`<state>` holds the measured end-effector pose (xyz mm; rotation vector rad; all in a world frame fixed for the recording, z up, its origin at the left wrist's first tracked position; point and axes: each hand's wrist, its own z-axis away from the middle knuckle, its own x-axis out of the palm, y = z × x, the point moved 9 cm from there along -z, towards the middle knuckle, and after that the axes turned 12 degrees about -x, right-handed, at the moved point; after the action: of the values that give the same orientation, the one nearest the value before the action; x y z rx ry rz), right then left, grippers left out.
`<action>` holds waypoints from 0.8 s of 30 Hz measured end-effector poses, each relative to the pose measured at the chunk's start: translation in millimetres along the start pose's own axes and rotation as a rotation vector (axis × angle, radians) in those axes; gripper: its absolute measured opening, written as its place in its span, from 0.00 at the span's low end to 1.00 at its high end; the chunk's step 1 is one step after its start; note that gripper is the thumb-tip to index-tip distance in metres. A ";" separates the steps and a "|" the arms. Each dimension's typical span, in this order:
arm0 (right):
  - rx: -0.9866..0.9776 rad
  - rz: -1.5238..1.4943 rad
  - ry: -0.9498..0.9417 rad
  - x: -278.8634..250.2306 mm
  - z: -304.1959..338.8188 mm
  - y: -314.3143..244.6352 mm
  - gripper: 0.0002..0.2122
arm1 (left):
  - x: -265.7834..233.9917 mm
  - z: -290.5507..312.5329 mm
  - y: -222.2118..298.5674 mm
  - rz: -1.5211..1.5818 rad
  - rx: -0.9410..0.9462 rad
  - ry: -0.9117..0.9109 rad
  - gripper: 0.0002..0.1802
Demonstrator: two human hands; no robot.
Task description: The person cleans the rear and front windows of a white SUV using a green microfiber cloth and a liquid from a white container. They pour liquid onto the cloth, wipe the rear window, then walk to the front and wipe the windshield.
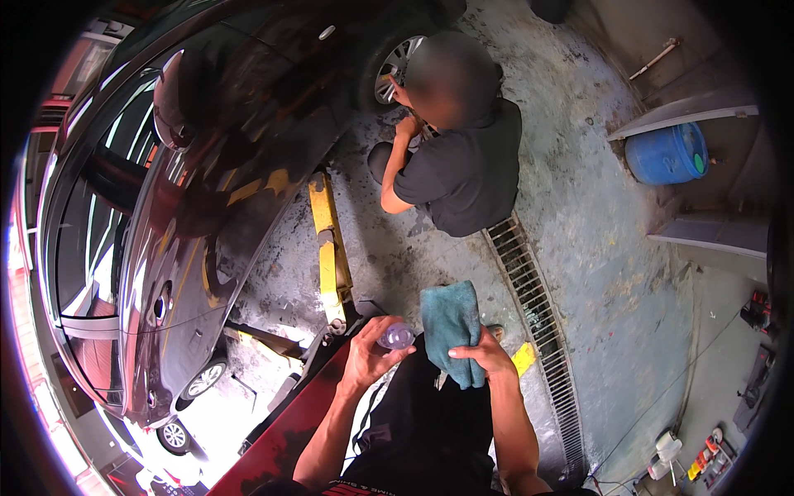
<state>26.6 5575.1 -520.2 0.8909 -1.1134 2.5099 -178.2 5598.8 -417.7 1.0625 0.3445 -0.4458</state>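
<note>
My left hand (365, 354) is closed around a small clear plastic container (396, 336) with a faint purple tint. It looks round, and I see it end-on, so I cannot tell whether it is a bottle or a cup. In my right hand (488, 355) is a folded teal cloth (449, 318), pinched between thumb and fingers. The cloth hangs in front of my body, to the right of the container and apart from it.
A dark car (223, 165) fills the left side. Beside it stands a yellow lift arm (328, 240). A person (467, 165) crouches at the car's wheel (395, 69). A floor grate (538, 306) runs along my right. A blue barrel (667, 155) lies farther right.
</note>
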 end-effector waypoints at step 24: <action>-0.028 0.305 -0.410 33.3 80.1 -20.1 0.40 | 7.5 144.2 1.3 -0.070 0.109 0.372 0.35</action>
<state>44.2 5529.1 -446.1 1.3637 -1.5045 2.6051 -162.8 5469.2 -355.6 1.2440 0.6951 -0.3306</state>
